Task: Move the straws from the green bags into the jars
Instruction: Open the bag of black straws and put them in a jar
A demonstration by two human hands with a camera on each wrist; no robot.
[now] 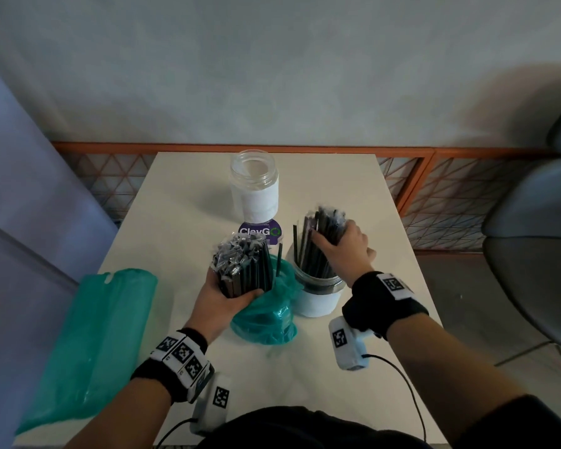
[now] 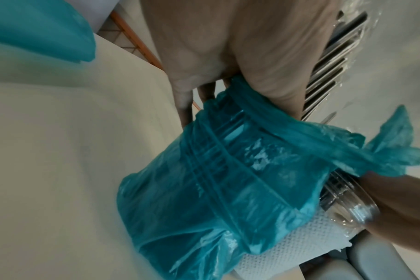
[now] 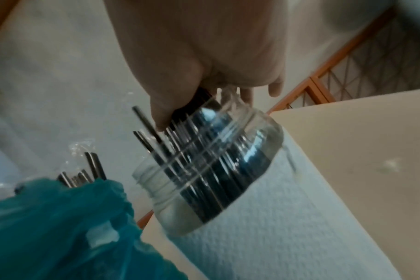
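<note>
My left hand (image 1: 227, 294) grips a thick bundle of dark wrapped straws (image 1: 243, 265) that stands up out of a crumpled green bag (image 1: 266, 315) at the table's middle. In the left wrist view the green bag (image 2: 223, 189) bunches below the left hand (image 2: 240, 56). My right hand (image 1: 344, 247) holds another bundle of straws (image 1: 321, 234), whose lower ends stand inside a clear jar (image 1: 318, 293) with a white label. From the right wrist, the jar (image 3: 209, 170) shows dark straws (image 3: 199, 170) inside, under the right hand (image 3: 204, 56). A second jar (image 1: 254, 186) stands farther back with no straws in it.
A flat green bag (image 1: 91, 348) lies over the table's (image 1: 370, 202) left front edge. A purple round sticker (image 1: 260, 234) lies between the jars. An orange railing (image 1: 415, 179) runs behind the table and a grey chair (image 1: 538, 247) stands at the right.
</note>
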